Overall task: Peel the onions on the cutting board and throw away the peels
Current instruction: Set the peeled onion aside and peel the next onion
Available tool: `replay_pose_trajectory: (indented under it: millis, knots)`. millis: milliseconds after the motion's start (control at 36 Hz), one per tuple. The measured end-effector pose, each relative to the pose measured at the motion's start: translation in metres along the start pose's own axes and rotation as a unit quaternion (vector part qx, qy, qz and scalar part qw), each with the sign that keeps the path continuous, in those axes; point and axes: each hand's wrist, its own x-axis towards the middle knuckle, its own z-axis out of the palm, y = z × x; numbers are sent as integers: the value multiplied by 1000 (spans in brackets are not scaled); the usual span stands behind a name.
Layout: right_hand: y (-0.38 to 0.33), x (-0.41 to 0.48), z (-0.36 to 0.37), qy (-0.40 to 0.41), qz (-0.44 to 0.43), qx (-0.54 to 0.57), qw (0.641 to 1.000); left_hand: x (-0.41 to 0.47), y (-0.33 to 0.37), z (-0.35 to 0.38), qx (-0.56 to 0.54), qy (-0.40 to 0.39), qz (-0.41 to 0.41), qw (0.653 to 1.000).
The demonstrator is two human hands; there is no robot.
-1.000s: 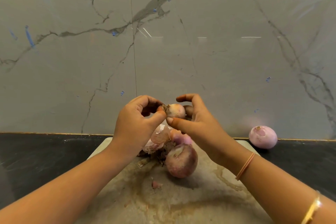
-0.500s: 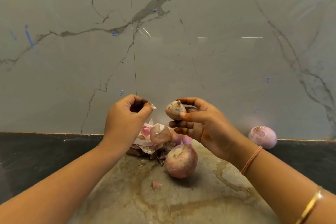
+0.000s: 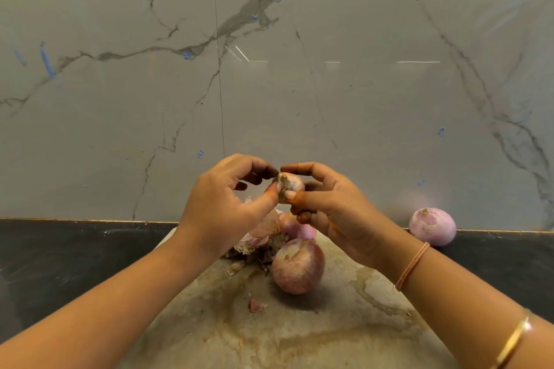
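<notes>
Left of frame: dark desk (image 3: 75,249), bare where visible. The stained cutting board (image 3: 329,323) lies on it, bottom centre.

Left hand (image 3: 227,204), centre-left, raised above the board. Its thumb and forefinger are curled in and pinch the pointed end of the small onion (image 3: 289,186); whether they have loose skin or only the tip cannot be told.

Below that hand, at the board's far end: pile of peels (image 3: 260,237), with a pinkish onion (image 3: 295,229) partly hidden behind it. One stray peel scrap (image 3: 254,305) lies nearer the camera.

Large onion (image 3: 298,266) rests on the board just right of the pile, outer skin apparently on.

Right hand (image 3: 335,213), centre-right: fingers wrapped around the small onion from the right, thumb across its front.

Right edge: a peeled onion (image 3: 432,226) sits on the desk against the wall, off the board.

Risks, as judged:
- Skin may tear off in small flakes, because the pinch is so narrow.
- The small onion may slip and drop onto the pile, as the grip area is small.
- Flakes may fall off the board onto the desk.
</notes>
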Motion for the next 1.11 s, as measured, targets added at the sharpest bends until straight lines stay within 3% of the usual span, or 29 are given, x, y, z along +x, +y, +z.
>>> replay_pose_trajectory:
  millis: [167,333,639,917,1111]
  knots:
    - [3,-1,4,12,-42,-110,993,0,-2,4,-13,6,4,1000]
    - [4,-1,6,24,-73,-144,987,1,-5,4,-16,27,-3,999]
    - [1,-2,6,5,-61,-62,996,0,-6,3,10,40,7,999]
    - [6,1,2,39,-51,-111,992,-2,-4,6,40,14,17,999]
    - [1,0,-2,11,-27,-76,997,3,-12,-1,58,44,-63,995]
